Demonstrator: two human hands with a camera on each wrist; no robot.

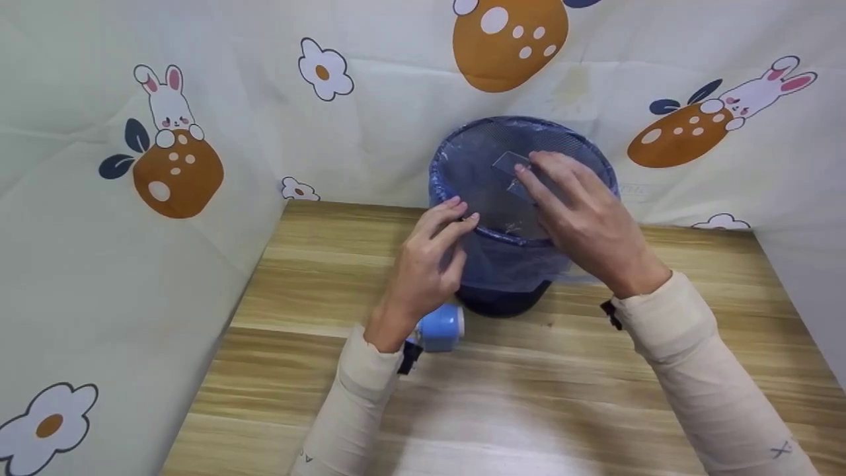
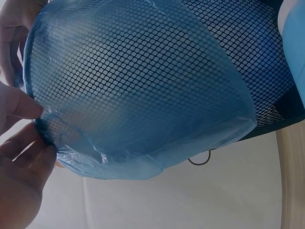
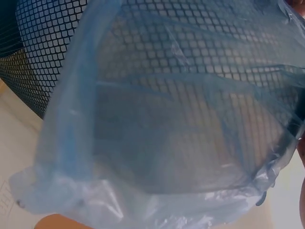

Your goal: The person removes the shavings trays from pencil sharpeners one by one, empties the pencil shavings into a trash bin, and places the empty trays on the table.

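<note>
A dark mesh trash can [image 1: 502, 304] stands by the back wall, a thin blue trash bag [image 1: 509, 261] lining it and folded over its rim. My left hand [image 1: 426, 254] is at the rim's front left; in the left wrist view its thumb and fingers [image 2: 35, 160] pinch the bag's edge there. Over the can's mouth, my right hand [image 1: 588, 211] pinches a small, clear, flat piece of plastic [image 1: 507, 160] with its fingertips. The bag [image 3: 157, 157] fills most of the right wrist view, where only a bit of that hand shows at the edge.
A blue cylindrical thing with a white end [image 1: 441, 327] lies below my left hand, in front of the can. The wooden table [image 1: 297, 291] meets a patterned cloth wall [image 1: 390, 132] behind and at the sides.
</note>
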